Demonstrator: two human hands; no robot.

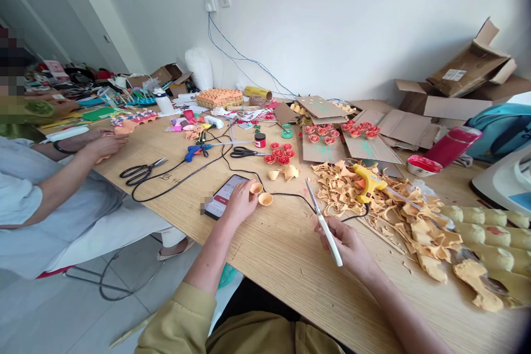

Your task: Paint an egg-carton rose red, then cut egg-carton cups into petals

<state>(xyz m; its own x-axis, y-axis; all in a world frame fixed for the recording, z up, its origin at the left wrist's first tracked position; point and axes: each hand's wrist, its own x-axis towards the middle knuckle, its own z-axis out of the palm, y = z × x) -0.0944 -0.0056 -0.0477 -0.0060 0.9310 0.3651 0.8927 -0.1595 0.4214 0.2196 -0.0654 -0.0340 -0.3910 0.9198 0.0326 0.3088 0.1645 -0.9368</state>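
My left hand pinches a small orange cup-shaped piece above the right edge of a phone lying on the table. A second orange cup sits just right of those fingers. White-handled scissors are held in my right hand, their blades pointing up and away, slightly apart. Beyond the cups lie pale orange pieces and a cluster of red flower shapes. Orange scraps are heaped to the right of the blades, with a yellow glue gun on them.
Black scissors, a blue glue gun and black cables lie left on the table. Egg-tray material is at right, cardboard boxes behind. Another person's hands work at the left.
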